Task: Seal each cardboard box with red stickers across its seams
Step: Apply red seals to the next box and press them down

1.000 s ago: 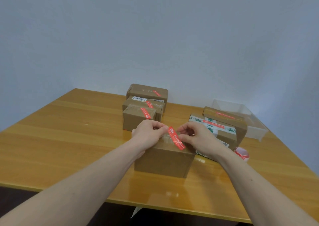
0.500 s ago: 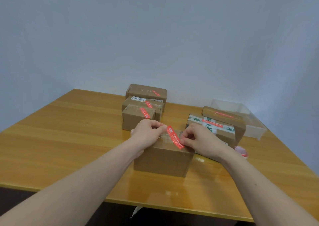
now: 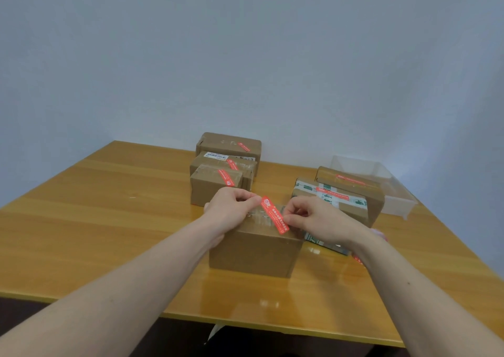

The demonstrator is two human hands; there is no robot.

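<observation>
A brown cardboard box (image 3: 253, 250) stands near the table's front edge. A long red sticker (image 3: 274, 218) runs slantwise over its taped top. My left hand (image 3: 231, 209) pinches the sticker's far end, with the fingers curled. My right hand (image 3: 313, 219) pinches its near end at the box's right top edge. Whether the sticker's middle touches the box top I cannot tell.
Three brown boxes with red stickers (image 3: 215, 183) stand in a row behind. Two more stickered boxes (image 3: 351, 193) lie to the right, before a clear plastic tray (image 3: 392, 184). A red sticker roll (image 3: 381, 234) peeks from behind my right wrist. The wooden table (image 3: 95, 220) ends close in front.
Both hands have lowered the sticker slightly toward the box top, and my right hand has shifted to its near end. The box has not moved.
</observation>
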